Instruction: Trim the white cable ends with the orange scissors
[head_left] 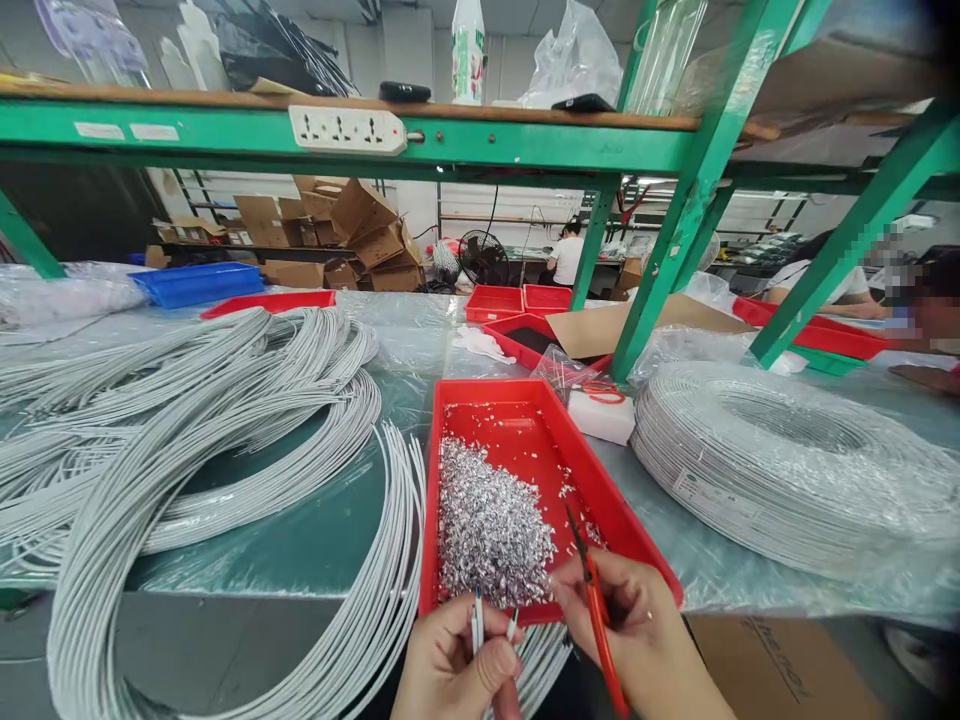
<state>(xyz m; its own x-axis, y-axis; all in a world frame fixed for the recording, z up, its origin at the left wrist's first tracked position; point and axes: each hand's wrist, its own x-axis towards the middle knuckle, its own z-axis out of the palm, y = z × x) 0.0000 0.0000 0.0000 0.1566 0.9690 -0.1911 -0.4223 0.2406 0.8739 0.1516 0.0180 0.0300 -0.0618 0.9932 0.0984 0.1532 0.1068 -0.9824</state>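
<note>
White cable ends [478, 618] stick up from my left hand [450, 665], which is curled tight around them at the near edge of the red tray [517, 405]. My right hand [637, 630], wrist low and fingers folded, grips orange-handled snips [598, 610]. Their blades point up over the silver foil scraps [487, 530], just beside the ends.

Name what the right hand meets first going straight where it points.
The right hand aims its snips into the red tray, so likely its floor beside the silver scrap pile; depth unclear.
</note>
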